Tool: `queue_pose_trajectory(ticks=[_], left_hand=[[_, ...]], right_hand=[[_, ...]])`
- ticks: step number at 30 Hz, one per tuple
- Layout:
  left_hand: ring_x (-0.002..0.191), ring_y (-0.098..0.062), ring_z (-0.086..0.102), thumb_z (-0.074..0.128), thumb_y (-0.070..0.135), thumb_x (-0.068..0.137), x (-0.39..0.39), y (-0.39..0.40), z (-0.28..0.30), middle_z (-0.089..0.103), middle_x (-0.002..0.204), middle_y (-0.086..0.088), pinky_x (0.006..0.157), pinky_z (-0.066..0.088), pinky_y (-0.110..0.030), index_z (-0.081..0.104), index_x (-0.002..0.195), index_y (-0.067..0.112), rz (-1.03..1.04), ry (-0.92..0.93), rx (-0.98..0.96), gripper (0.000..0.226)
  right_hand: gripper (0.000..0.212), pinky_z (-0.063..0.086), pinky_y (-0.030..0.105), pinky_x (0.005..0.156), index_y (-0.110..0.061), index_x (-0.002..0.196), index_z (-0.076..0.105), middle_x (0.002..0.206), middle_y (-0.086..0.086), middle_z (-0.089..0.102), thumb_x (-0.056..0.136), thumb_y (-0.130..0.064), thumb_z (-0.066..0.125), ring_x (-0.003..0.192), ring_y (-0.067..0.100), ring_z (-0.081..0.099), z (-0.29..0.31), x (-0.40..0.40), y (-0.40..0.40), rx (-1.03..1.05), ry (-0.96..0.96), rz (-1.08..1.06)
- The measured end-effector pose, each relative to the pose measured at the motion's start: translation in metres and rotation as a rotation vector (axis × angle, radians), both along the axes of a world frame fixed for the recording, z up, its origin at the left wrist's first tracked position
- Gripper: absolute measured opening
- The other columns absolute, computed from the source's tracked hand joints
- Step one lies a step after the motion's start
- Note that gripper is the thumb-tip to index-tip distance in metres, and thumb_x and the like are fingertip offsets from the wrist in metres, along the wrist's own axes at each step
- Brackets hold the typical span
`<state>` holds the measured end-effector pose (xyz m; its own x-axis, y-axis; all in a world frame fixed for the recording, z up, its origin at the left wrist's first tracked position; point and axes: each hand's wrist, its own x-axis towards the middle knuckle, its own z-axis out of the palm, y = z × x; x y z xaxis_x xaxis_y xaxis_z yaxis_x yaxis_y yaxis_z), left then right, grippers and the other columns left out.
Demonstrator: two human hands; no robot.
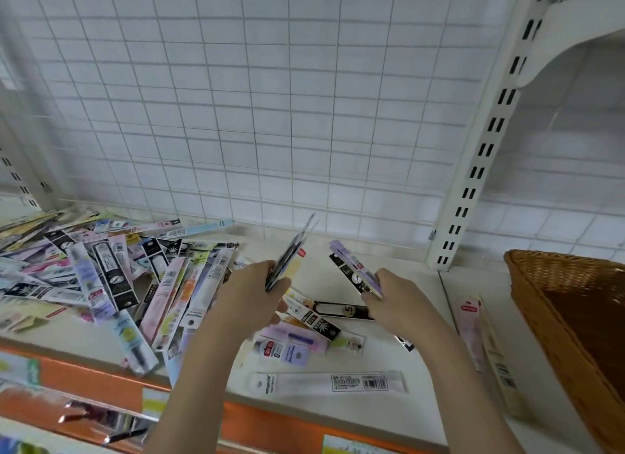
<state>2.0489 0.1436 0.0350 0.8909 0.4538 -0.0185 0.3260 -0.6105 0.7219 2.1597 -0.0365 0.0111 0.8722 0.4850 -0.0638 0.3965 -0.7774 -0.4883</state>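
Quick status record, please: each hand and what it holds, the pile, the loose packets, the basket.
left hand: grips a fanned bunch of packets, lifted off the shelf
right hand: grips a second bunch, black packet on its left face
pile: packets heaped left of the hands
loose packets: flat on the shelf below the hands
white packet: alone near the front edge
basket: wicker, far right

You can read a "5" in a pale circle on the black packet (341,309); the long white packet (329,382) carries a barcode, its lettering blurred; the gripped packets (355,272) show nothing legible.
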Motion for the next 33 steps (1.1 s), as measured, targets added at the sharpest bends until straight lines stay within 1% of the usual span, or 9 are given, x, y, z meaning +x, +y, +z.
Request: queue_pose_trajectory(ticks=[5, 10, 14, 17, 20, 22, 25, 29, 33], left_hand=[[0.06, -0.017, 0.044, 0.062, 0.03, 0.085, 0.004, -0.007, -0.006, 0.044, 0.064, 0.002, 0.055, 0.033, -0.028, 0.043, 0.071, 0.016, -0.074, 0.13, 0.252, 0.028], [0.096, -0.025, 0.06, 0.058, 0.012, 0.084, 0.01, -0.014, -0.013, 0.064, 0.103, -0.01, 0.073, 0.045, -0.028, 0.06, 0.107, 0.006, -0.164, 0.252, 0.344, 0.024], [0.072, -0.021, 0.055, 0.058, 0.017, 0.087, 0.014, -0.017, -0.02, 0.06, 0.081, -0.005, 0.052, 0.039, -0.022, 0.063, 0.09, 0.007, -0.198, 0.286, 0.339, 0.011], [0.075, -0.023, 0.058, 0.062, 0.018, 0.084, 0.017, -0.012, -0.022, 0.06, 0.08, -0.004, 0.056, 0.04, -0.024, 0.058, 0.077, 0.014, -0.175, 0.283, 0.388, 0.008], [0.086, -0.025, 0.06, 0.062, 0.021, 0.085, 0.018, -0.01, -0.023, 0.057, 0.084, -0.003, 0.067, 0.042, -0.026, 0.064, 0.089, 0.013, -0.189, 0.218, 0.432, 0.01], [0.092, -0.022, 0.058, 0.058, 0.03, 0.089, 0.019, -0.01, -0.022, 0.054, 0.103, -0.005, 0.077, 0.045, -0.027, 0.064, 0.105, 0.012, -0.188, 0.142, 0.494, 0.024], [0.085, -0.014, 0.051, 0.056, 0.031, 0.091, 0.018, -0.008, -0.015, 0.052, 0.115, -0.003, 0.078, 0.042, -0.021, 0.063, 0.111, 0.009, -0.132, -0.066, 0.519, 0.031], [0.077, -0.024, 0.047, 0.058, 0.022, 0.091, 0.014, -0.006, -0.003, 0.051, 0.065, -0.001, 0.062, 0.031, -0.027, 0.066, 0.101, 0.003, -0.046, -0.316, 0.475, 0.023], [0.053, -0.004, 0.043, 0.052, 0.011, 0.094, 0.009, -0.004, 0.003, 0.055, 0.07, 0.009, 0.047, 0.033, -0.015, 0.061, 0.113, 0.012, 0.002, -0.417, 0.361, 0.022]], right_hand=[[0.037, 0.028, 0.028, 0.05, -0.02, 0.073, 0.034, 0.066, -0.004, 0.041, 0.087, -0.045, 0.057, 0.057, 0.014, 0.04, 0.002, -0.004, -0.015, 0.045, -0.004, -0.067], [0.024, 0.03, 0.029, 0.053, -0.018, 0.075, 0.042, 0.066, -0.005, 0.04, 0.092, -0.034, 0.05, 0.073, 0.022, 0.048, 0.001, 0.002, -0.026, -0.001, -0.045, -0.143], [0.018, 0.032, 0.029, 0.063, -0.018, 0.081, 0.045, 0.079, 0.001, 0.05, 0.094, -0.031, 0.045, 0.079, 0.024, 0.048, -0.003, 0.003, -0.03, 0.009, -0.062, -0.158], [0.013, 0.033, 0.028, 0.061, -0.02, 0.084, 0.046, 0.08, 0.0, 0.052, 0.093, -0.029, 0.045, 0.077, 0.024, 0.05, -0.004, 0.002, -0.027, 0.007, -0.049, -0.148], [0.013, 0.032, 0.029, 0.054, -0.019, 0.083, 0.047, 0.075, -0.001, 0.049, 0.093, -0.028, 0.046, 0.075, 0.024, 0.048, -0.006, 0.001, -0.023, 0.026, -0.054, -0.149], [0.013, 0.033, 0.03, 0.059, -0.018, 0.084, 0.047, 0.079, 0.001, 0.05, 0.093, -0.027, 0.046, 0.076, 0.025, 0.049, -0.008, 0.002, -0.021, 0.043, -0.053, -0.161], [0.011, 0.035, 0.029, 0.065, -0.02, 0.085, 0.047, 0.083, 0.002, 0.051, 0.093, -0.028, 0.046, 0.078, 0.025, 0.048, -0.01, 0.002, -0.019, 0.05, -0.055, -0.164], [0.008, 0.037, 0.029, 0.059, -0.023, 0.083, 0.049, 0.08, 0.001, 0.055, 0.09, -0.025, 0.051, 0.076, 0.025, 0.053, -0.012, 0.0, -0.015, 0.037, -0.014, -0.112], [0.025, 0.032, 0.026, 0.049, -0.025, 0.066, 0.04, 0.069, -0.004, 0.049, 0.081, -0.025, 0.06, 0.07, 0.023, 0.052, -0.02, -0.004, -0.006, -0.036, 0.031, -0.065]])
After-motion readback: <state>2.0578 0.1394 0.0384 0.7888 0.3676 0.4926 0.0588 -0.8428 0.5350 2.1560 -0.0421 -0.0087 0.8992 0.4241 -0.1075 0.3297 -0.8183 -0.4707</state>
